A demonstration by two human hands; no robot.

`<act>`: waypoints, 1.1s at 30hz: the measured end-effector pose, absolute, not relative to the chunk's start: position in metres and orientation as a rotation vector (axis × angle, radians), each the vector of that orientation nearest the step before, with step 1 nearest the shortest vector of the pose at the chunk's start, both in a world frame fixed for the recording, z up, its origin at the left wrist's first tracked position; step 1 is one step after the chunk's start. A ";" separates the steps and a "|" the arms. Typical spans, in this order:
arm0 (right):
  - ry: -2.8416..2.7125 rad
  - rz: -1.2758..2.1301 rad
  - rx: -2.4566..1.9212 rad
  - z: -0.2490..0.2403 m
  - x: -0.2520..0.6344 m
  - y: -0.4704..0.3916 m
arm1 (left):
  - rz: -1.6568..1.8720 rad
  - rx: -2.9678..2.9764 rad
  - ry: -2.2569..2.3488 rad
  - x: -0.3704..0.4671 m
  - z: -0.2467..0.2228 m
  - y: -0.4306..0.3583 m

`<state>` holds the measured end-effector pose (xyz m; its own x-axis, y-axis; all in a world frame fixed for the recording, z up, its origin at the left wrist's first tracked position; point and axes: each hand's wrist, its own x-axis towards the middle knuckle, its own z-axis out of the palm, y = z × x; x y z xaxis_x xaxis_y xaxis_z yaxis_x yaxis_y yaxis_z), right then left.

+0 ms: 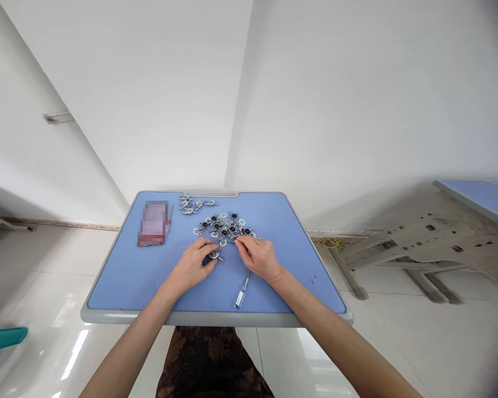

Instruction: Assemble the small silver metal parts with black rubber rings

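Observation:
My left hand [195, 264] rests on the blue desk with thumb and fingers closed around a small metal fitting [214, 255], which has a flange and a thin stem. At the near edge of a pile of similar metal fittings [224, 232] with round black parts, my right hand [259, 256] has its fingertips pinched together. What they hold, if anything, is hidden. Below that hand lies a screwdriver [240, 297] with a clear handle, its shaft pointing toward the wrist. Loose oval flange plates [223, 242] are mixed in around the pile.
Several more metal fittings [190, 204] sit near the desk's far edge. To the left lie a pixelated packet [152, 224] and a red-handled screwdriver [169, 221]. A white wall stands behind the desk [120, 287]; another desk [481, 193] is at right, a green stool [2, 337] at left.

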<state>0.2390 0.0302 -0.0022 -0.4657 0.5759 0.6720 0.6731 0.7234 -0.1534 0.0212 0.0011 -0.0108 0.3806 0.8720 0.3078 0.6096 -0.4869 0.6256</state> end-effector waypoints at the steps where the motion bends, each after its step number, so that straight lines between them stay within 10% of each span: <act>1: -2.231 -0.083 -0.945 0.005 0.245 0.025 | 0.866 2.217 1.284 0.021 -0.010 0.001; 11: -3.025 -0.046 -0.678 0.022 0.268 -0.046 | 0.828 2.204 1.247 0.018 -0.006 -0.001; 21: -1.807 0.907 -0.808 0.029 0.227 0.032 | 0.772 2.243 1.316 0.018 -0.003 0.001; 33: -1.874 0.893 -0.765 0.004 0.206 0.028 | 0.815 2.210 1.273 0.018 -0.006 0.004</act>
